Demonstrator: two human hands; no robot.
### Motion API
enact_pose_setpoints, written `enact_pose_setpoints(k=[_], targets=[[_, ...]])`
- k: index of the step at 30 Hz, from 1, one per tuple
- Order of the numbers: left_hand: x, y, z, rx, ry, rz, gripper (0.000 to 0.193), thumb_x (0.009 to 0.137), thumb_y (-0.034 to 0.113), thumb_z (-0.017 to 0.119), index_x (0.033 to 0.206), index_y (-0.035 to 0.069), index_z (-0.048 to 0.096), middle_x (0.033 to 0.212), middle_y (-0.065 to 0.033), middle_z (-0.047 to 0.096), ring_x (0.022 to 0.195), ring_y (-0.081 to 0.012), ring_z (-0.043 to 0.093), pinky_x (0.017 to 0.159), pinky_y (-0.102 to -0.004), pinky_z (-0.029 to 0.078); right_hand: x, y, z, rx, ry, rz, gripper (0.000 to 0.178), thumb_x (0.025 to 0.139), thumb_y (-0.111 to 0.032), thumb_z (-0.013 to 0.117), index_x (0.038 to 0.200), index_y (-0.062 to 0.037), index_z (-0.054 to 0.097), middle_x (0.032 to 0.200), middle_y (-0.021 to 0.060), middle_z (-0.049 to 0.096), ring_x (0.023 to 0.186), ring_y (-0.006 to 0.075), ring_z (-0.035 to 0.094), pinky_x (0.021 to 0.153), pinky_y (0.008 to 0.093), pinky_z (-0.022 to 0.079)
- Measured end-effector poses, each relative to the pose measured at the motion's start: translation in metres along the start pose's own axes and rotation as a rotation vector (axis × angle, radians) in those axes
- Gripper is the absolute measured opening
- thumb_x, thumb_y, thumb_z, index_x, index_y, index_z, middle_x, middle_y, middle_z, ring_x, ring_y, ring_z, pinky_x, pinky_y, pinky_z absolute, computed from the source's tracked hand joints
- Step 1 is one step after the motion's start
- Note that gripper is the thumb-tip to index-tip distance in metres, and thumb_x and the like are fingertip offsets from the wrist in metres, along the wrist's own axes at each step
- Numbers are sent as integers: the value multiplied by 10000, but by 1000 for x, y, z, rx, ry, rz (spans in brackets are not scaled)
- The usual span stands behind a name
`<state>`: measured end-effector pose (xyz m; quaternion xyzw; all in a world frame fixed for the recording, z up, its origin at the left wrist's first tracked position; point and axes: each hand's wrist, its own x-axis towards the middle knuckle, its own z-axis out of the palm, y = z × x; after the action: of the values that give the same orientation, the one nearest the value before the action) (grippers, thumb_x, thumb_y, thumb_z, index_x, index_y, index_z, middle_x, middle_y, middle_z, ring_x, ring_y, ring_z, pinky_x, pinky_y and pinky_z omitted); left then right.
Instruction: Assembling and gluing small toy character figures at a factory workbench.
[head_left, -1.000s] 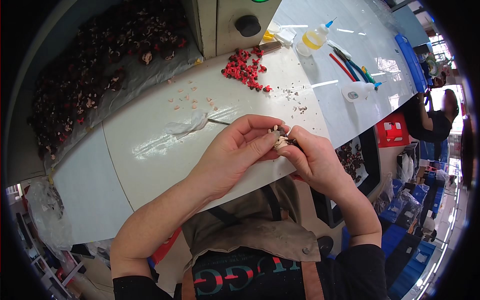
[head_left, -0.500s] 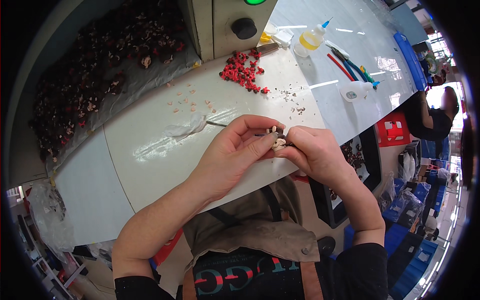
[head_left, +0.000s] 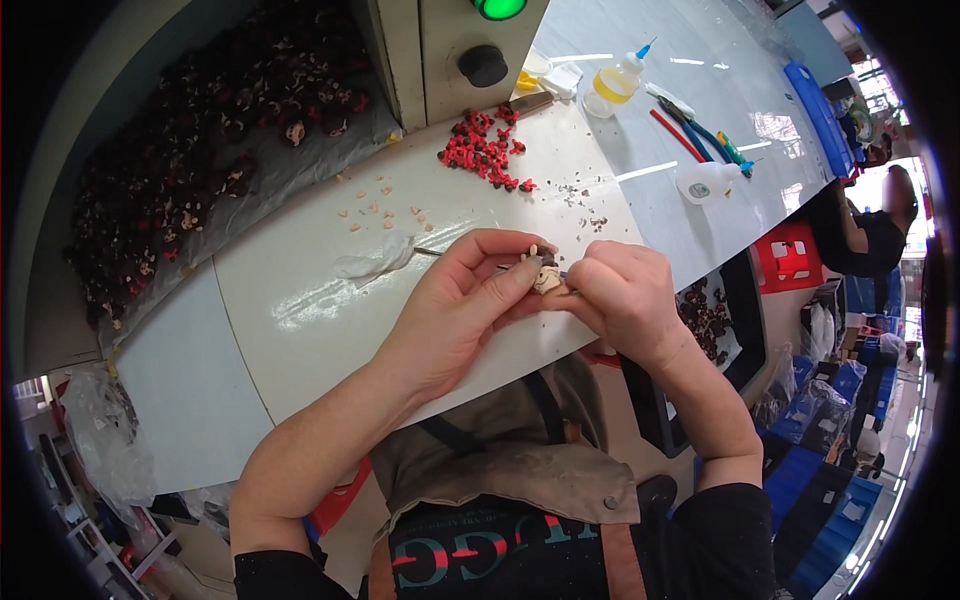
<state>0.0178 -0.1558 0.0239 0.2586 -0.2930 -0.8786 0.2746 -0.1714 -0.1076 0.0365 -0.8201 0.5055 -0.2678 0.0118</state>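
Note:
Between its thumb and fingers, my left hand (head_left: 450,305) pinches a small figurine head (head_left: 547,280) with a cream face and dark brown top. My right hand (head_left: 632,305) is closed close against the head's right side. A thin dark tip shows by its fingers, but the rest of what it grips is hidden. Left of my left hand, a white cloth (head_left: 375,263) lies on the table, and a thin metal rod (head_left: 428,252) runs from it behind that hand. Beyond my hands lies a pile of small red and dark brown pieces (head_left: 485,150).
Cream bits (head_left: 385,208) and dark crumbs (head_left: 590,205) are scattered on the white table (head_left: 320,330). At the back right are two squeeze bottles, one yellow-filled (head_left: 617,83) and one white (head_left: 705,183), with pliers (head_left: 705,135) between. A dark heap of parts (head_left: 200,150) fills the far left. A black tray (head_left: 735,300) stands beside my right forearm.
The figurine head has turned and shifted slightly left, with more of its cream side showing. My right hand's fingers have moved a little; my left hand keeps its pinch.

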Motion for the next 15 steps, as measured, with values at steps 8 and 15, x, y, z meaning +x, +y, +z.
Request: enact_pose_setpoints(k=[8,15], targets=[[-2,5,0,-13,-2,36,288,944,144,519,1210,43,475,1134,-68,550,1022,-136,573,890,-259,485,-1,-4,-17,197,96,359,133,784,-57,685,856,-44,574,729,52,550,571,134,494,508,263,381],[2,9,-4,37,56,138,293,952,123,479,1227,22,494,1179,-90,544,1022,-153,581,891,-259,494,-28,-30,-10,263,-112,345,213,718,-36,718,890,-66,594,766,72,573,633,200,578,542,282,449]])
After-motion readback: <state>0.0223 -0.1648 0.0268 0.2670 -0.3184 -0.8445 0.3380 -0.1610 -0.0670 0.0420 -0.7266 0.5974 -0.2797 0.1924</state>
